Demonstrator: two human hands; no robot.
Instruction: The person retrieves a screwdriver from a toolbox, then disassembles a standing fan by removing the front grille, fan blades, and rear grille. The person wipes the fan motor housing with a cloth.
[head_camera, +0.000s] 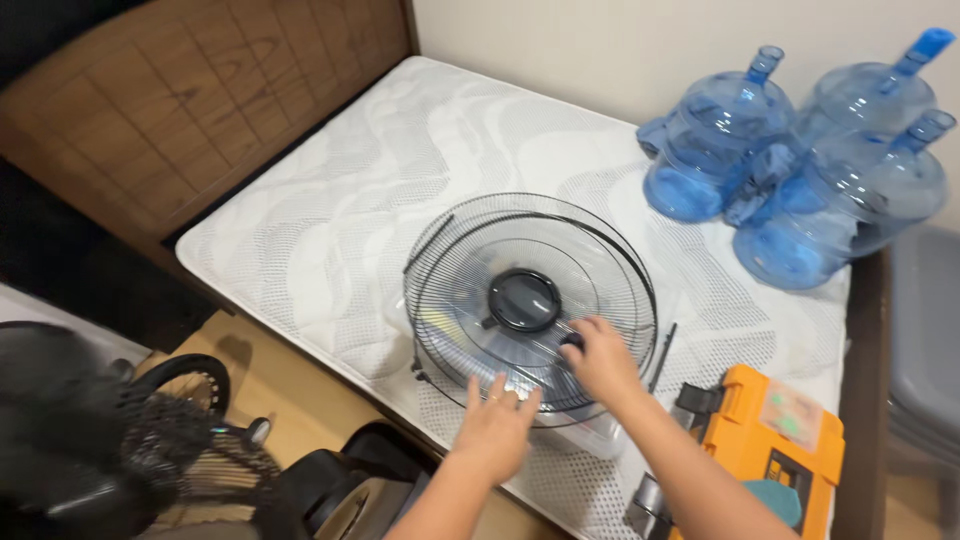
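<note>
1. Right now we have both hands down on a round black wire fan guard that lies flat on a white quilted mattress, near the mattress edge closest to us.
2. Our left hand rests with its fingers spread and flat against the near rim of the guard, not closed around anything.
3. Our right hand sits just beside it, to the right, with its fingers curled down onto the wires; whether it grips a wire or a small dark part under the fingertips we cannot tell.
4. Through the wires we see translucent fan blades and a round dark grey hub cap at the centre, a little beyond our right fingertips.
5. Under the near side of the guard a clear plastic piece shows against the mattress.
6. At the far right of the mattress three large blue translucent water jugs lie tipped on their sides, touching one another and well apart from the guard.
7. Near our right forearm an orange plastic tool case with black latches sits on the mattress corner.
8. At the left a dark wooden headboard stands against the mattress.
9. Low at the left, off the mattress, a second black fan shows, blurred.
</note>
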